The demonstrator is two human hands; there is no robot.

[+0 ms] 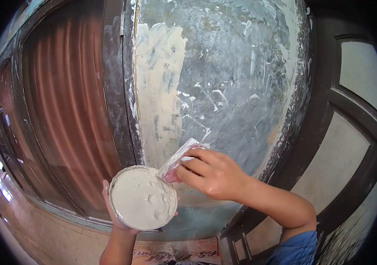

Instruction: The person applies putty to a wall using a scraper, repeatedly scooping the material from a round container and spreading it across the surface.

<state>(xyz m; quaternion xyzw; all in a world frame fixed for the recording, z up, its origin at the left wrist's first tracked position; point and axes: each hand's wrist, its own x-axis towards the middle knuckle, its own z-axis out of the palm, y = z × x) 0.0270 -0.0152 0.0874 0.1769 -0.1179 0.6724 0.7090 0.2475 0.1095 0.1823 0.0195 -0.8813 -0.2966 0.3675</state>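
Observation:
My left hand [109,201] supports a round tub [113,211] from below and the side, its fingers partly hidden behind it. Pale, creamy filler paste [140,198] fills the tub nearly to the rim, with dents and lumps on its right side. In my right hand [213,174] is a flat, pinkish-red scraper [174,170] smeared with white paste. Its lower edge meets the tub's upper right rim. Behind both hands rises a grey wall panel [228,110], with a strip of cream filler [159,79] spread down its left side.
Left of the panel, a dark wooden frame [120,88] borders glass with a reddish-brown curtain [64,97] behind. A dark door with pale panels [334,154] stands at right. Below lie a tiled floor [60,223] and a lettered doormat [206,250].

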